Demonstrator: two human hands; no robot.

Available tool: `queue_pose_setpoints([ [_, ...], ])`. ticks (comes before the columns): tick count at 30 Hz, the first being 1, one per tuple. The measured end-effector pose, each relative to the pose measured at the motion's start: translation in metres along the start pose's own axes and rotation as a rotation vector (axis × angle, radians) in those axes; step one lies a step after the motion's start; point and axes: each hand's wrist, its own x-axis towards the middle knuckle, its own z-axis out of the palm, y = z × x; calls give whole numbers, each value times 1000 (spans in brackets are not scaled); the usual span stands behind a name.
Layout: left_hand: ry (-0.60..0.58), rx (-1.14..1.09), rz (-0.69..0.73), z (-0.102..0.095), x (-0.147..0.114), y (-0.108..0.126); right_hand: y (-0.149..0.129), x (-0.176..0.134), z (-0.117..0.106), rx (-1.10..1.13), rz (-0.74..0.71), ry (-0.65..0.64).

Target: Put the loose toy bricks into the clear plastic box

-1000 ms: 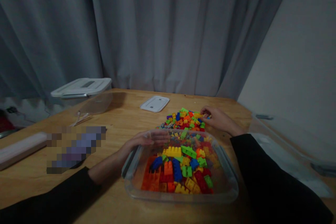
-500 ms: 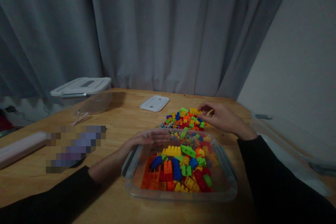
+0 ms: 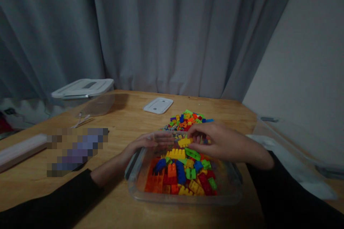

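A clear plastic box (image 3: 150, 198) stands in front of me, with toy bricks of many colours inside. My right hand (image 3: 208, 139) is over the far side of the box, its thumb and fingers closed on a yellow toy brick (image 3: 185, 142). Below it in the box lie another yellow brick (image 3: 176, 154) and a green brick (image 3: 192, 154). My left hand (image 3: 150, 139) rests at the far left corner of the box, fingers stretched out along its outer side. Behind the box spreads a pile of mixed bricks (image 3: 185, 118), partly hidden by my right hand.
A lidded clear container (image 3: 86, 89) stands at the back left. A white lid (image 3: 158, 105) lies at the back. On the left are a long pale box (image 3: 21, 152) and a pixelated item (image 3: 80, 152). Another clear bin (image 3: 292, 146) stands on the right.
My right hand has moved from the pile toward me and left, over the box, and now holds a yellow toy brick. My left hand has stayed in place.
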Motion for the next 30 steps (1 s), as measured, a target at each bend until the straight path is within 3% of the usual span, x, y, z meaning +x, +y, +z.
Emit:
queue_pose_setpoints([
  [13, 24, 50, 24, -1, -4, 2, -22, 3, 30, 42, -50, -217],
  [24, -12, 80, 31, 8, -3, 7, -20, 8, 44, 81, -127, -313],
  [30, 17, 33, -4, 7, -4, 3, -16, 9, 51, 52, -170, -304],
])
